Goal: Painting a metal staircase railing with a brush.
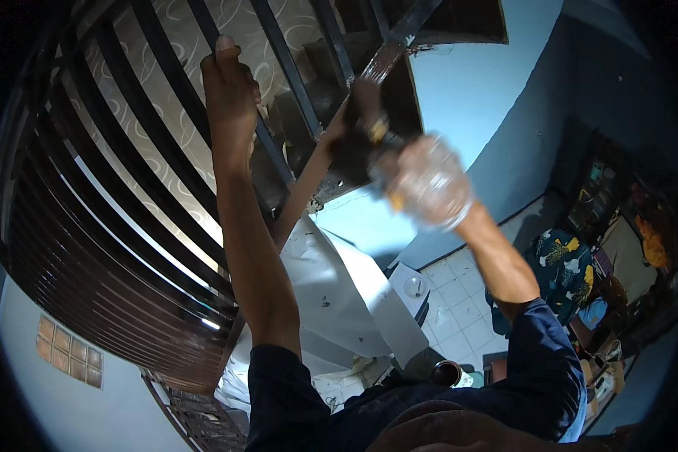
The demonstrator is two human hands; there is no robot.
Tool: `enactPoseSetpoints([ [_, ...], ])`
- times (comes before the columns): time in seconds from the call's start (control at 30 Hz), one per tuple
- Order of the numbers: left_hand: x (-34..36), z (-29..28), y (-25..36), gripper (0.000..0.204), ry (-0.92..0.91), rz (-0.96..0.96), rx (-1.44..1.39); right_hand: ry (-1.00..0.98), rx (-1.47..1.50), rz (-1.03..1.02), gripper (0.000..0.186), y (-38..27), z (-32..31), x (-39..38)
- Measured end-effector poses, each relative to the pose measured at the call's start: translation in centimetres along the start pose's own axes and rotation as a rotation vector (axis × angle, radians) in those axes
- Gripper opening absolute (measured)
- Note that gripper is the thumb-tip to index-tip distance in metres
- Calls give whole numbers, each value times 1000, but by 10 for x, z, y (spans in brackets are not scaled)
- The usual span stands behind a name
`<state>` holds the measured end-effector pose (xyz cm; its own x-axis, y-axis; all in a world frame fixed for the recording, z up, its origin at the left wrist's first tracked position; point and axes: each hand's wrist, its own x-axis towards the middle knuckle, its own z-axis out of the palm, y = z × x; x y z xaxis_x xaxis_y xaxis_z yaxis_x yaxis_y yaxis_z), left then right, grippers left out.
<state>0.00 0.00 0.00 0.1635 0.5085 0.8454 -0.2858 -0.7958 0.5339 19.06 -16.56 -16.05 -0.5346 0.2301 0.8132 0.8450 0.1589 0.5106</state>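
Observation:
My left hand is closed around one of the dark bars of the railing, high in the view. My right hand, in a clear plastic glove, grips a brush with a dark, partly yellow handle; motion blurs both. The brush's brown-stained head is at the sloping rail, whose surface is brown with a wet shine higher up; whether they touch I cannot tell. Dark stair steps show behind the rail, beside a pale blue wall.
A pale sheet lies below the rail. Lower down are a white tiled floor, an open can of brown liquid and a small pale table. A patterned dark cloth and cluttered shelves stand at right.

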Motion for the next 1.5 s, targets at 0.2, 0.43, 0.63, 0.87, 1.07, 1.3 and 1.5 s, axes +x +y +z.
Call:
enactPoseSetpoints([
  [0.2,-1,8,9,57,-5,-40,17,45,-110,141,34,-7,-50,7],
  [0.43,-2,12,10,61,-14,0,18,84,-157,-6,30,-29,-20,14],
  [0.63,-2,11,12,66,4,-2,8,447,270,368,26,13,-51,18],
  [0.87,-4,14,15,62,-8,-25,25,206,-153,133,35,28,-50,33],
  [1.07,-5,8,15,65,-9,-43,51,578,381,780,27,62,-94,30],
  [1.3,-2,14,15,65,5,-24,30,482,413,901,31,165,-141,52],
  [1.5,-3,21,19,69,-15,-16,20,507,588,644,40,177,-158,26],
])
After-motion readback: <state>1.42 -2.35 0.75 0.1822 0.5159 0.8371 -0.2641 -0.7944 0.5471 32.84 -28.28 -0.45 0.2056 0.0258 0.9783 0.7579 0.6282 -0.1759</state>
